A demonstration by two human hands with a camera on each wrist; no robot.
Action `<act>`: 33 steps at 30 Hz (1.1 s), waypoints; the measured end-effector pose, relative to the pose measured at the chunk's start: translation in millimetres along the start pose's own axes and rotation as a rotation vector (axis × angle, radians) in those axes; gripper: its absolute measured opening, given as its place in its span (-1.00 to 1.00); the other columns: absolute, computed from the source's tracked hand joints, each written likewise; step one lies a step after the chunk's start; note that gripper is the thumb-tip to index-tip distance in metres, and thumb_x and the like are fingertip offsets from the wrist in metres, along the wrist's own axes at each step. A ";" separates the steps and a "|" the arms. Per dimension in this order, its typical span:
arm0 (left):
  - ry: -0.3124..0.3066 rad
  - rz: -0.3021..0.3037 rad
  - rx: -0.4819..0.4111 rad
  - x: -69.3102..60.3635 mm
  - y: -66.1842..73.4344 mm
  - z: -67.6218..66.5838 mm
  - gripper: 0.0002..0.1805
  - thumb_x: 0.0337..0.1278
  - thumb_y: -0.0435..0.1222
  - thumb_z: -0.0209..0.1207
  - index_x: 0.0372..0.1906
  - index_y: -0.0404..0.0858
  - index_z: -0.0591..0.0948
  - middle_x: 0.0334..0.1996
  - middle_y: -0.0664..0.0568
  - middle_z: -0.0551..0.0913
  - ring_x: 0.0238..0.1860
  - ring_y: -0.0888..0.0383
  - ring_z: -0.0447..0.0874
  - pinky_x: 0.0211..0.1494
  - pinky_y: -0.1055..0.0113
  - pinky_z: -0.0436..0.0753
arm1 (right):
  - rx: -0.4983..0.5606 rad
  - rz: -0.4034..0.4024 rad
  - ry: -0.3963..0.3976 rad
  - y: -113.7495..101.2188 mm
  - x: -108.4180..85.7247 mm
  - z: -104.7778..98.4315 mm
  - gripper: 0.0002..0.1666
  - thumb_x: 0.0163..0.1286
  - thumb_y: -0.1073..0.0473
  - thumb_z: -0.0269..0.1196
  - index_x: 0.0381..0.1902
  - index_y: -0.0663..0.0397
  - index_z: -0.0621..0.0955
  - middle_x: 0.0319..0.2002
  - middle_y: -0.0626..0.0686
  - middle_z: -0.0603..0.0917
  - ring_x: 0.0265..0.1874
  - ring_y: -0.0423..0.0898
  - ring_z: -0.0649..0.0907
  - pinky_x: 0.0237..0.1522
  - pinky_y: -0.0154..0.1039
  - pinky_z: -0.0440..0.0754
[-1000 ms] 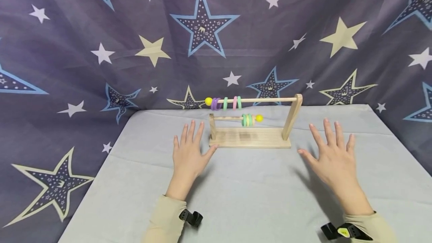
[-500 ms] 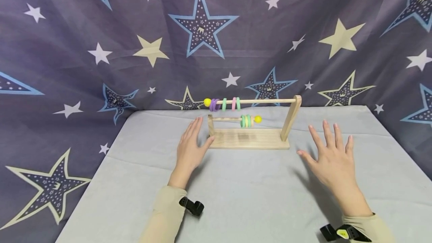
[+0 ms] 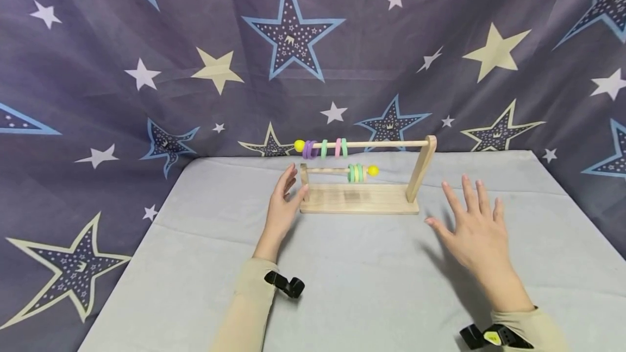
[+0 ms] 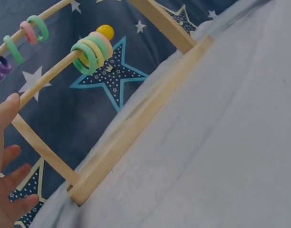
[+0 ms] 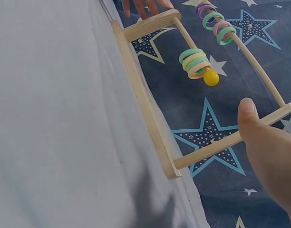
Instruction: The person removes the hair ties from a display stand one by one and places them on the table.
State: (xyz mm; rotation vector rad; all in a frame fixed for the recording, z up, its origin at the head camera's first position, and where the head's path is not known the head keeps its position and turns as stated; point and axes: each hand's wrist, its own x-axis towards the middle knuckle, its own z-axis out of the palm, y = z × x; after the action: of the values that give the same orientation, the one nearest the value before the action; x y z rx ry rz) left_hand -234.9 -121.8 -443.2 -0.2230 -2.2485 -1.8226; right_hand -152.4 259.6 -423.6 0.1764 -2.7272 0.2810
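Note:
A wooden stand has a long upper rod from its tall right post and a short lower rod from its low left post. Purple, green and pink rings hang on the upper rod; green, yellow and peach rings sit on the lower one beside a yellow ball. My left hand is at the short post, fingers loosely bent and thumb near it; whether it touches is unclear. My right hand is held right of the stand, fingers spread, holding nothing. In the right wrist view its thumb overlaps the tall post.
A pale grey cloth covers the table. Behind it hangs a dark curtain with stars, close behind the stand. Each wrist wears a black strap-mounted device.
My left hand has moved right to the short post, its spread fingers drawing together and bending. The right hand has shifted slightly left. The stand looks unmoved.

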 end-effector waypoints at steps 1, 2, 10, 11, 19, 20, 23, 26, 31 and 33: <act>0.005 0.000 -0.036 1.1 -0.4 0.5 -0.30 0.35 -0.20 0.22 0.51 -0.13 0.25 0.41 -0.13 0.35 0.40 -0.13 0.30 0.42 -0.12 0.25 | 0.006 0.002 0.002 -0.9 -0.3 0.7 -0.03 0.37 -0.38 0.13 0.57 -0.15 0.11 0.55 0.25 -0.03 0.53 0.25 -0.13 0.42 0.34 -0.32; 0.010 -0.001 -0.069 1.9 -0.4 1.1 -0.31 0.35 -0.22 0.22 0.50 -0.15 0.25 0.40 -0.18 0.36 0.39 -0.16 0.31 0.42 -0.10 0.26 | 0.008 0.005 0.003 -1.7 -0.6 1.3 -0.02 0.36 -0.38 0.14 0.57 -0.15 0.12 0.55 0.26 -0.02 0.52 0.26 -0.11 0.42 0.35 -0.30; 0.052 0.021 -0.179 9.5 0.8 12.2 -0.41 0.35 -0.38 0.19 0.43 -0.32 0.34 0.27 -0.31 0.46 0.29 -0.17 0.44 0.38 0.10 0.40 | 0.042 0.016 0.040 -4.4 -0.8 0.7 0.00 0.31 -0.38 0.19 0.56 -0.13 0.15 0.52 0.28 0.07 0.48 0.31 0.04 0.38 0.42 -0.12; 0.053 0.022 -0.173 9.7 0.0 13.6 -0.42 0.35 -0.38 0.19 0.42 -0.33 0.36 0.26 -0.32 0.48 0.28 -0.17 0.45 0.37 0.07 0.41 | 0.048 0.016 0.050 -4.7 -0.6 -0.2 0.00 0.31 -0.37 0.20 0.56 -0.12 0.16 0.52 0.28 0.09 0.48 0.31 0.06 0.37 0.42 -0.09; 0.052 -0.022 -0.108 10.0 -1.9 20.5 -0.45 0.37 -0.30 0.19 0.40 -0.25 0.40 0.20 -0.23 0.55 0.22 -0.12 0.51 0.27 -0.01 0.48 | 0.139 -0.026 0.218 -11.7 -1.3 -6.6 -0.12 0.29 -0.26 0.29 0.46 -0.06 0.35 0.39 0.26 0.37 0.27 0.33 0.38 0.26 0.29 0.25; 0.047 -0.023 -0.103 10.4 -1.6 21.3 -0.45 0.37 -0.30 0.19 0.41 -0.25 0.40 0.20 -0.24 0.55 0.22 -0.13 0.51 0.28 -0.01 0.48 | 0.154 -0.033 0.245 -12.5 -1.1 -6.9 -0.14 0.29 -0.26 0.28 0.45 -0.05 0.38 0.36 0.25 0.40 0.24 0.34 0.41 0.24 0.29 0.28; 0.043 -0.012 -0.088 11.6 -1.2 22.7 -0.46 0.39 -0.29 0.17 0.40 -0.29 0.39 0.19 -0.27 0.54 0.23 -0.15 0.50 0.30 -0.01 0.47 | 0.177 -0.065 0.318 -15.4 0.8 -6.1 -0.16 0.32 -0.34 0.20 0.41 -0.01 0.43 0.30 0.23 0.48 0.17 0.32 0.49 0.18 0.25 0.37; 0.062 -0.004 -0.083 13.3 -2.4 22.4 -0.48 0.39 -0.34 0.16 0.38 -0.33 0.40 0.17 -0.30 0.54 0.21 -0.16 0.51 0.30 0.01 0.47 | 0.188 -0.105 0.368 -19.8 3.2 -3.1 -0.15 0.37 -0.41 0.06 0.38 0.03 0.46 0.24 0.22 0.55 0.10 0.30 0.55 0.11 0.23 0.45; 0.082 -0.024 -0.075 12.6 -4.7 20.5 -0.49 0.37 -0.38 0.16 0.37 -0.36 0.41 0.15 -0.31 0.56 0.18 -0.16 0.53 0.29 0.07 0.48 | 0.236 -0.135 0.386 -28.9 6.7 2.2 -0.29 0.34 -0.20 0.21 0.32 0.09 0.51 0.16 0.23 0.61 0.04 0.27 0.60 0.04 0.21 0.51; 0.096 -0.025 -0.072 11.2 -5.9 20.5 -0.50 0.36 -0.40 0.16 0.36 -0.38 0.41 0.15 -0.33 0.56 0.18 -0.18 0.54 0.29 0.06 0.48 | 0.272 -0.122 0.367 -33.6 9.1 3.0 -0.33 0.26 -0.03 0.33 0.30 0.08 0.52 0.12 0.22 0.63 0.02 0.24 0.61 0.00 0.21 0.53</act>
State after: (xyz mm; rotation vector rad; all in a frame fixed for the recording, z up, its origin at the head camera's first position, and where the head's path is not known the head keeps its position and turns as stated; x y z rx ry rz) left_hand -249.0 -103.4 -449.6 -0.1179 -2.1327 -1.8876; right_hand -156.4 225.5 -417.0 0.3294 -2.2980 0.5878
